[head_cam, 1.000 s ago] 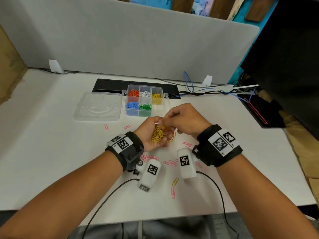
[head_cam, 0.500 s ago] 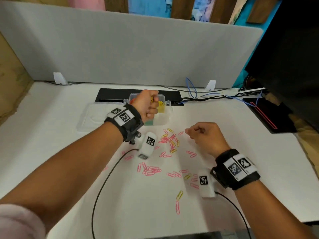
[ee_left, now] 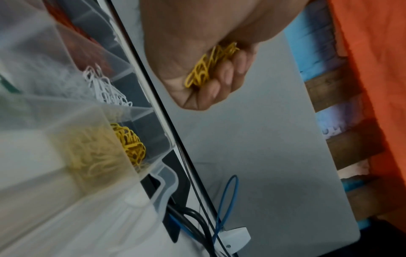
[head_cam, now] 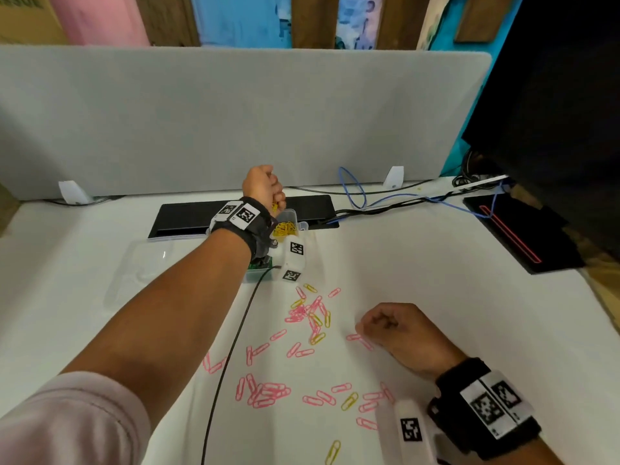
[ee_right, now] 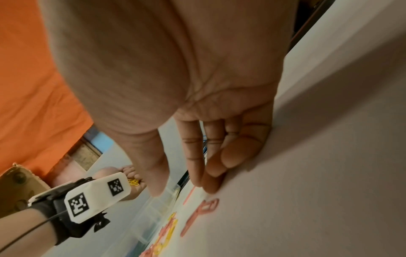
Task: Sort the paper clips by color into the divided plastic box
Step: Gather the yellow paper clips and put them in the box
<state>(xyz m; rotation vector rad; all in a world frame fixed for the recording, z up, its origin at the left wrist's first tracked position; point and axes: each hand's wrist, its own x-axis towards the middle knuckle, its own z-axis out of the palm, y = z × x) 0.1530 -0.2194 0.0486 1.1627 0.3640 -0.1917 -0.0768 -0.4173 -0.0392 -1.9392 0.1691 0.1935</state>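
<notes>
My left hand (head_cam: 265,189) is a fist gripping a bunch of yellow clips (ee_left: 211,66), held just above the divided box (head_cam: 292,214) at its far right compartment. That compartment holds a heap of yellow clips (ee_left: 131,144); white clips (ee_left: 105,90) fill the one beside it. My forearm hides most of the box in the head view. My right hand (head_cam: 389,327) rests on the table, fingers loosely bent, fingertips (ee_right: 211,182) touching the surface by a pink clip (ee_right: 202,212); it holds nothing. Pink and yellow clips (head_cam: 308,313) lie scattered between the hands.
The box's clear lid (head_cam: 144,270) lies left of it. A black strip (head_cam: 188,216) and cables (head_cam: 352,189) run along the grey partition (head_cam: 235,122). A black pad (head_cam: 516,229) sits at the right edge. More pink clips (head_cam: 266,394) lie near the front.
My left hand carried the yellow clips from the table's middle up over the box. My right hand left it and came down beside the pink clips.
</notes>
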